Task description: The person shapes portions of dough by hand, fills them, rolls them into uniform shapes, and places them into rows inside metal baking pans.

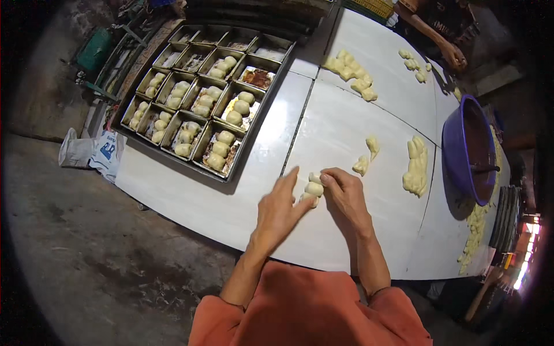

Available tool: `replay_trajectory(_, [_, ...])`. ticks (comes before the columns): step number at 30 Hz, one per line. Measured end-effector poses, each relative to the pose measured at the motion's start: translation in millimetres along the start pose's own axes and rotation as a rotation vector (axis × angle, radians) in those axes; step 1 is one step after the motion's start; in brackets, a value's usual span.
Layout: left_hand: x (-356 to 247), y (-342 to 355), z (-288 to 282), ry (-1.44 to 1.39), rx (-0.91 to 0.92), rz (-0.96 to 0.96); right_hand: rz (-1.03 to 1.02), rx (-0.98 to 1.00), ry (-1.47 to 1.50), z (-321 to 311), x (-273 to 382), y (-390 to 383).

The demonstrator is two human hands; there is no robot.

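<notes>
Three small rolled dough balls [314,189] lie in a row on the white table [271,230] between my hands. My left hand [276,212] is open beside the row, its fingers stretched out and its thumb at the nearest ball. My right hand [347,195] has its fingers bent together at the farthest ball, which they partly cover. Two loose dough pieces [360,165] lie just beyond my right hand. Farther right is a larger lump of dough [416,167].
At the left stands a dark metal pan rack [235,173] of several compartments, many holding rows of dough balls. A purple basin [452,141] stands at the right, with dough strips [474,230] near it. Across the table are more dough pieces [350,68] and another person's hand [454,56].
</notes>
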State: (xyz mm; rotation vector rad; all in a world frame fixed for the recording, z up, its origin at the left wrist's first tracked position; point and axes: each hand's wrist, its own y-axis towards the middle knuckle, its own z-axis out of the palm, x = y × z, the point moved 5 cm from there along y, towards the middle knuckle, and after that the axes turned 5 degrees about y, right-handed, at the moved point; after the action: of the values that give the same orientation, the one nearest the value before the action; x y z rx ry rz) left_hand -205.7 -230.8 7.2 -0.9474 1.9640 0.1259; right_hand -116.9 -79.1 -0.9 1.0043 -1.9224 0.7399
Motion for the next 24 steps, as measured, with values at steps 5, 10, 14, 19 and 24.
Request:
replay_trajectory(5, [7.8,-8.8,49.3,0.129,-0.192,0.126,0.146,-0.126,0.118,10.3,1.6,-1.6])
replay_trajectory(10, [11.2,16.5,55.5,0.019,-0.211,0.049,0.243,-0.020,0.390,21.7,-11.6,-6.0])
replay_trajectory(14, [11.1,24.0,14.7,-0.027,-0.385,0.154,0.274,0.132,0.428,16.3,27.2,15.2])
replay_trajectory(19, [-9.8,85.0,-84.6,0.101,-0.550,0.291,0.144,-0.041,0.453,0.7,68.2,67.0])
replay_trajectory(24, [-5.4,205.0,-146.6,0.431,-0.575,0.297,0.203,-0.152,0.483,-19.0,47.3,73.6])
